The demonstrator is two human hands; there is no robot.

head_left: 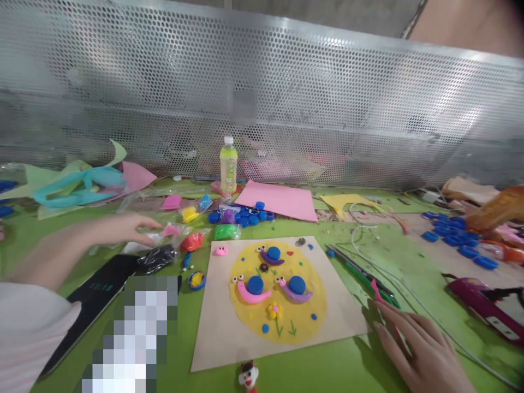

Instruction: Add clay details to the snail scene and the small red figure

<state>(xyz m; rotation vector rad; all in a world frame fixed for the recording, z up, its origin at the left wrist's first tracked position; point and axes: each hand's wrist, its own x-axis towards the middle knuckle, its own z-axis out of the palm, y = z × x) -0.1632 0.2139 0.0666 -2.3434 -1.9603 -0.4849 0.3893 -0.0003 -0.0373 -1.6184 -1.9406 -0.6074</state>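
Observation:
My left hand (pixel 125 228) reaches in from the left over soft clay packets, thumb and forefinger apart beside a pink clay packet (pixel 171 230). Under it lies a black clay packet (pixel 158 258), with a red clay packet (pixel 192 240) to the right. Low on the right, my right hand (pixel 423 344) closes around a thin pink clay tool (pixel 377 291), whose tip sticks out past the fingers. Between the hands lies a cream paper sheet (pixel 213 338) with a yellow disc (pixel 256 322). On the disc sit three clay snails with blue bottle-cap shells, a flower and small dots.
A drink bottle (pixel 228 166) stands at the back before a perforated metal panel (pixel 262 82). Green-handled scissors (pixel 368 278) lie right of the sheet, near a white cable (pixel 413 289). Blue caps (pixel 454 229) and a maroon device (pixel 483 308) are far right; a phone (pixel 92 292) is left.

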